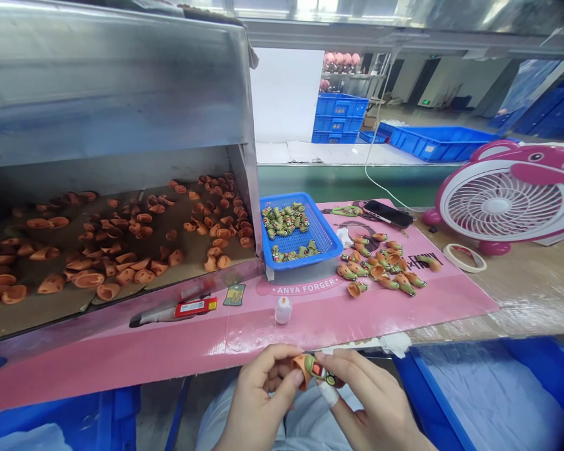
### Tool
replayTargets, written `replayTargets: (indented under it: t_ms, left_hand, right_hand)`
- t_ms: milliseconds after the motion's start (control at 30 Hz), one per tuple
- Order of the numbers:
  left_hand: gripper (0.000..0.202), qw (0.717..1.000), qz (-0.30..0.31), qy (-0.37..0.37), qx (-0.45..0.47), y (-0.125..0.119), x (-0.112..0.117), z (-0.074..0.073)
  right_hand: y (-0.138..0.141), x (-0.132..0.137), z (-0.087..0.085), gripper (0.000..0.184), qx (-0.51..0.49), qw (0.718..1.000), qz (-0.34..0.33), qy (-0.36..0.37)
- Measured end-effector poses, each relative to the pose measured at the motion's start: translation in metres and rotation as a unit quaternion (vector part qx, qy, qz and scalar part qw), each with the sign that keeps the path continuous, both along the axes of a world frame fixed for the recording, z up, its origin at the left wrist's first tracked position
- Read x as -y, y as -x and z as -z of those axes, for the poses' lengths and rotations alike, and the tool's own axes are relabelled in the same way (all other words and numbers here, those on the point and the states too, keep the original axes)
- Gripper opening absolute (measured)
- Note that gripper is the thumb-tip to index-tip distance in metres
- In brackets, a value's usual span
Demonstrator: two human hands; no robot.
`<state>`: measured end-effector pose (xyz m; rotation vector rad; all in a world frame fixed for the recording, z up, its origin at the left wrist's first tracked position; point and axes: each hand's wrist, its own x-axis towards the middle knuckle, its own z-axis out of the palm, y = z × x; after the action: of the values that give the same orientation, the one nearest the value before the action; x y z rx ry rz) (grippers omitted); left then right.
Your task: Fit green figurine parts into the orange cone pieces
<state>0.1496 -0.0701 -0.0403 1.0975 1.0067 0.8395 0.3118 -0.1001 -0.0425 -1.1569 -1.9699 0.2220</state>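
My left hand (258, 391) and my right hand (371, 401) meet low in the view, just in front of the table edge. Together they pinch one small toy part (313, 368): an orange cone-shaped shell with a green painted piece set into it. The left fingers close on the orange shell end, the right fingers on the green end. A white bandage wraps one right finger. Beyond the hands, a small white glue bottle (283, 309) stands on the pink mat (404, 307). Several joined orange-and-green pieces (380, 270) lie on the mat to the right.
A metal hood (113, 94) at left covers a tray of several loose orange shells (122, 244). A blue basket (326, 241) holds green pieces. A pink fan (502, 203), a phone (388, 213), a tape roll (464, 257) and a red-labelled tool (195, 307) sit around. Blue bins (493, 394) stand below.
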Motion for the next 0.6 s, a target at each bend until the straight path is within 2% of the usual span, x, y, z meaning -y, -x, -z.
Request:
replayTargets:
  t_ms: [167,467,600]
  left_hand:
    - [0.018,0.999,-0.018,0.013,0.031,-0.0005,0.0011,-0.0028]
    - [0.018,0.999,-0.019,0.007,0.032,-0.0002,0.0018,-0.0043]
    - [0.019,1.0,-0.007,-0.005,0.018,-0.001,0.0032,-0.0029]
  right_hand:
    - [0.0009,-0.0007,-0.0044,0.036,0.014,0.998,0.007,-0.058]
    - [0.004,-0.0025,-0.0083,0.04,-0.022,0.999,-0.019,-0.041]
    - [0.0023,-0.0007,-0.0098,0.04,-0.035,0.999,-0.039,-0.006]
